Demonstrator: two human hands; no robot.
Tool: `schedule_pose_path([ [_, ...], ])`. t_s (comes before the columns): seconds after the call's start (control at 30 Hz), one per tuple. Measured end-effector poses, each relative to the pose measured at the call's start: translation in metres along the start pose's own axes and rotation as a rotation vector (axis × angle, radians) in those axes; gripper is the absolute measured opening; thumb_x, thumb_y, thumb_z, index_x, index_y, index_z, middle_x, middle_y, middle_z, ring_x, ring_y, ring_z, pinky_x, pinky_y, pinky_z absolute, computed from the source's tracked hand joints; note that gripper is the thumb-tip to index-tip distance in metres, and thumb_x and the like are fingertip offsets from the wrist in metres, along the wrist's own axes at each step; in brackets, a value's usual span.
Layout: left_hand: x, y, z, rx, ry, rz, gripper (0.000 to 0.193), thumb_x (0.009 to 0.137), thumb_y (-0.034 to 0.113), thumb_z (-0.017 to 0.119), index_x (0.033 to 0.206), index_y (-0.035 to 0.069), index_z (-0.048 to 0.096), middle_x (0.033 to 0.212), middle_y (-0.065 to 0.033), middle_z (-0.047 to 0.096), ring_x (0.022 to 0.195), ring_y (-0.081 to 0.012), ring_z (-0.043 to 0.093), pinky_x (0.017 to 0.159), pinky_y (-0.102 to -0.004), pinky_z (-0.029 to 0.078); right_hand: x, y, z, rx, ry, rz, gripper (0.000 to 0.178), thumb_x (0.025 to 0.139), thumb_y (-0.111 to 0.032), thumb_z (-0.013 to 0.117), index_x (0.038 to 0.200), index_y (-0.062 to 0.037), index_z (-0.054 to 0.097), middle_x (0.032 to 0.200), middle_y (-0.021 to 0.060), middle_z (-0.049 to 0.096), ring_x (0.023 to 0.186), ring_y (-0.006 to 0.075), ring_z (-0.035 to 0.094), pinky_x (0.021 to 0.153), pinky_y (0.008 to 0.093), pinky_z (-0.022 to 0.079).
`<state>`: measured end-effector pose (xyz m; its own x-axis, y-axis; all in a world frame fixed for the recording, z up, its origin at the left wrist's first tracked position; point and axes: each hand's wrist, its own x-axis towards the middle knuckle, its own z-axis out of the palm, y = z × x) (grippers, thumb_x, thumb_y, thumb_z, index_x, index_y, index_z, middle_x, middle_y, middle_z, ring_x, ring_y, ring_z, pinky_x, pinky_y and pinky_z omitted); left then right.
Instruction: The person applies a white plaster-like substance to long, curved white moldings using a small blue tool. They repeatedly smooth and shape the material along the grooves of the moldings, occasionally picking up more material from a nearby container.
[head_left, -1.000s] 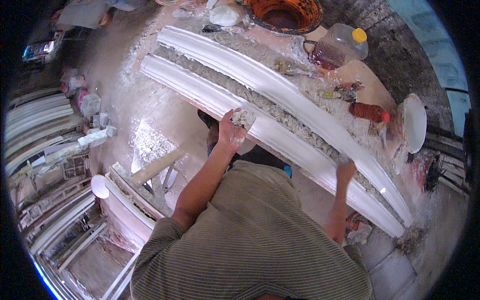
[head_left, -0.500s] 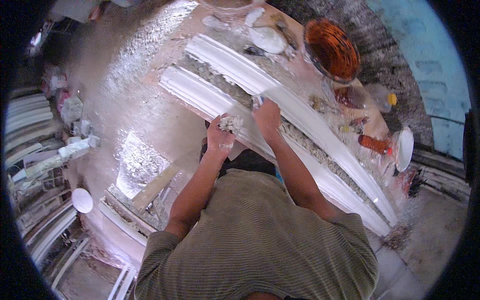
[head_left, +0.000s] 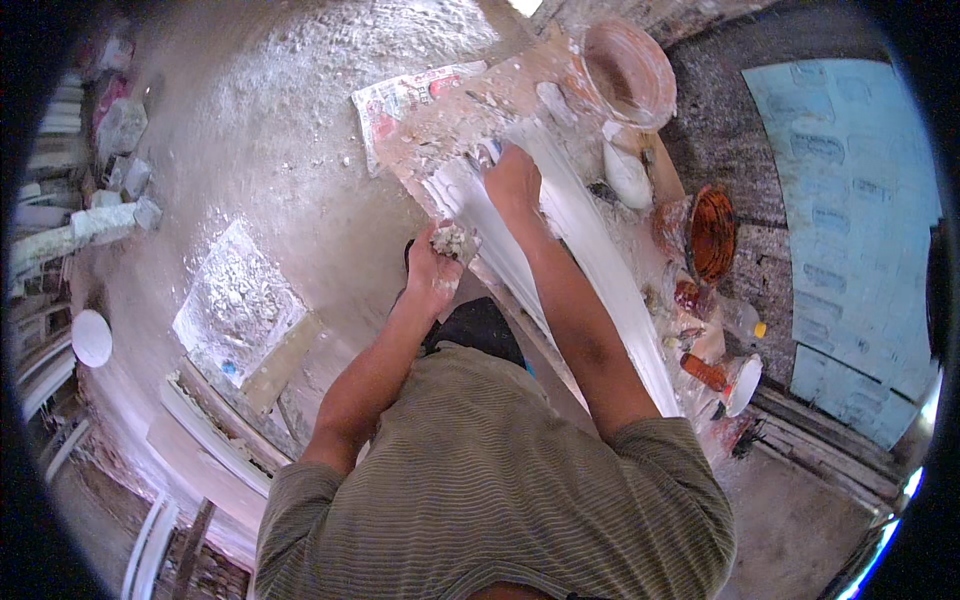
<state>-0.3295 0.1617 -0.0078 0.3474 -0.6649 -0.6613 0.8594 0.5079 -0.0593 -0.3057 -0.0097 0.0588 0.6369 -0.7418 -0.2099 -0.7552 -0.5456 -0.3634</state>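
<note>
Two long white grooved mouldings, one on the left (head_left: 458,190) and one on the right (head_left: 610,275), lie side by side on a work board. My left hand (head_left: 432,275) is cupped around a clump of whitish crumbly plaster (head_left: 450,241), just left of the left moulding. Over the mouldings' far end, my right hand (head_left: 515,182) is closed on a small tool (head_left: 492,151) with a pale bluish-white end. Its fingers hide most of the tool, so the exact kind cannot be made out.
Right of the mouldings stand a pinkish bucket (head_left: 668,95), a dark basin stained orange inside (head_left: 713,235), a yellow-capped bottle (head_left: 742,320), a red-brown bottle (head_left: 705,372) and a white dish (head_left: 743,387). A printed bag (head_left: 400,95) lies at the far end; a rubble-covered sheet (head_left: 240,300) lies left.
The view has turned, so the mouldings and containers sit differently. My right hand with the tool has moved to the mouldings' far end. My left hand still holds the plaster.
</note>
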Motion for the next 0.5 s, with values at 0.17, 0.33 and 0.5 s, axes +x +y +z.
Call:
schedule_pose_path([
  [0.17, 0.019, 0.037, 0.034, 0.162, 0.002, 0.052, 0.027, 0.089, 0.023, 0.050, 0.107, 0.003, 0.051, 0.095, -0.0109, 0.058, 0.090, -0.0232, 0.057, 0.080, -0.0365, 0.048, -0.066, -0.018, 0.013, -0.189, 0.054, -0.596, 0.030, 0.080, -0.012, 0.054, 0.106, 0.0031, 0.053, 0.112, 0.0205, 0.049, 0.101, 0.0357, 0.051, 0.087, 0.0428, 0.041],
  [0.33, 0.066, 0.078, 0.004, 0.154, 0.027, 0.054, 0.021, 0.078, 0.014, 0.067, 0.095, 0.007, 0.057, 0.072, -0.0035, 0.057, 0.054, -0.0134, 0.053, 0.043, -0.0250, 0.043, -0.083, -0.001, 0.002, -0.352, -0.138, -0.626, 0.037, 0.079, -0.009, 0.052, 0.115, -0.0002, 0.050, 0.115, 0.0174, 0.048, 0.103, 0.0342, 0.050, 0.090, 0.0423, 0.040],
  [0.5, 0.030, 0.100, 0.056, 0.574, 0.256, 0.666, 0.032, 0.075, 0.013, 0.070, 0.101, 0.005, 0.053, 0.074, -0.0030, 0.056, 0.059, -0.0130, 0.054, 0.050, -0.0255, 0.044, -0.058, 0.000, 0.002, -0.093, -0.245, -0.582, 0.033, 0.076, -0.013, 0.059, 0.107, -0.0015, 0.055, 0.106, 0.0167, 0.053, 0.097, 0.0330, 0.053, 0.084, 0.0402, 0.044],
])
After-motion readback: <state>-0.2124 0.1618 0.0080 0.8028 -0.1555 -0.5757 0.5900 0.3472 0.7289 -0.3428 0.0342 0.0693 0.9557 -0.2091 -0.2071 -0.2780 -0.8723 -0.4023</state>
